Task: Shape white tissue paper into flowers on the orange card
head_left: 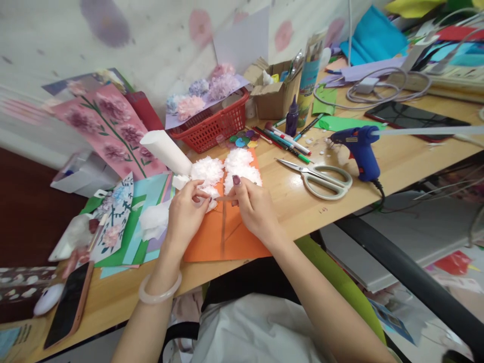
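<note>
My left hand (187, 206) and my right hand (257, 209) face each other over an orange sheet (242, 247). A thin brownish strip (226, 198) stretches between them, one end pinched in the fingertips of each hand. Its exact material is too small to tell. Fluffy white paper flowers (207, 170) lie on the upper part of the sheet, just beyond my fingers. A dark line runs down the orange sheet below the strip. Close to my left hand are a white paper roll (166, 151) and a crumpled white tissue (155, 221).
To the right lie scissors (321, 176) and a blue glue gun (359, 148) with its cord. Behind stand a red basket (215, 126) of paper flowers, markers (287, 141) and a cardboard box (276, 96). Coloured papers and a phone (70, 305) are at left.
</note>
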Demonstrator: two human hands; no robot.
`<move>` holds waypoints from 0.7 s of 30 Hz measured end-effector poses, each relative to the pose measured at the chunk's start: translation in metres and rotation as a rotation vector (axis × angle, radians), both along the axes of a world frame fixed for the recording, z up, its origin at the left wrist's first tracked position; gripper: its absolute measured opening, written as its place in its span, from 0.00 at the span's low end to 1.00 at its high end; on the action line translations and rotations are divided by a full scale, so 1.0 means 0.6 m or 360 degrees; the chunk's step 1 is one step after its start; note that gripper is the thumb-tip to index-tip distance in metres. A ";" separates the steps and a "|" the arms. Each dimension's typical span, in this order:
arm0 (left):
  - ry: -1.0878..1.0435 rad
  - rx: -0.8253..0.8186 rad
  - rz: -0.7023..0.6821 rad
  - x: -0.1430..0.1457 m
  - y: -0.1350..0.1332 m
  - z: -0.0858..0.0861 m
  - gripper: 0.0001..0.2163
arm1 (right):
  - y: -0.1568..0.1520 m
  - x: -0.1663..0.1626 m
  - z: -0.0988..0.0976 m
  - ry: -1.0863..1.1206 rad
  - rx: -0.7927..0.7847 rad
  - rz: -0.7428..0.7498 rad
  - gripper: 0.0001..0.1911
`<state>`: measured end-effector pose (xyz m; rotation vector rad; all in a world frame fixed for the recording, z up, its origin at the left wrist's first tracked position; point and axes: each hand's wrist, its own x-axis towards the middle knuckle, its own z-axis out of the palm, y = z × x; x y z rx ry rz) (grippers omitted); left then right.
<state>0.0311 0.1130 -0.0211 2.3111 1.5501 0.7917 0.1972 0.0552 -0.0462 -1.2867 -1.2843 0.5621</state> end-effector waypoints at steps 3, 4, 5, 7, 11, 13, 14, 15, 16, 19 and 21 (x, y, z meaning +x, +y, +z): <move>-0.0039 -0.0049 -0.0001 0.001 0.001 -0.003 0.19 | 0.001 -0.002 0.000 -0.0083 -0.0011 0.0027 0.29; -0.0050 -0.0061 0.0003 0.001 0.000 -0.002 0.19 | 0.001 -0.002 0.000 -0.0097 -0.0019 0.0037 0.28; -0.0060 -0.0066 0.0007 0.001 -0.001 -0.001 0.19 | 0.001 -0.002 0.001 -0.0104 -0.0027 0.0044 0.28; -0.0083 -0.0043 0.0020 -0.002 -0.005 0.004 0.18 | 0.002 -0.002 0.001 -0.0107 -0.0043 0.0058 0.28; -0.0110 0.0062 0.0088 -0.021 -0.022 0.019 0.16 | 0.003 -0.001 0.000 -0.0079 -0.0069 0.0096 0.28; -0.0105 0.0107 0.0145 -0.037 -0.034 0.024 0.15 | 0.002 -0.001 -0.002 -0.0005 -0.0060 0.0090 0.28; -0.0100 0.0130 0.0174 -0.047 -0.039 0.026 0.15 | 0.000 0.000 -0.003 0.0055 -0.0051 0.0065 0.28; -0.0092 0.0151 0.0199 -0.057 -0.045 0.028 0.15 | -0.003 0.001 -0.004 0.0122 -0.0045 0.0024 0.29; -0.0078 0.0173 0.0220 -0.068 -0.049 0.029 0.14 | -0.006 0.002 -0.005 0.0182 -0.0043 -0.0031 0.30; -0.0023 0.0229 0.0287 -0.106 -0.060 0.032 0.12 | -0.017 0.007 -0.008 0.0286 -0.0047 -0.0208 0.33; 0.0013 0.0272 0.0367 -0.135 -0.064 0.034 0.11 | -0.024 0.011 -0.010 0.0326 -0.0037 -0.0269 0.34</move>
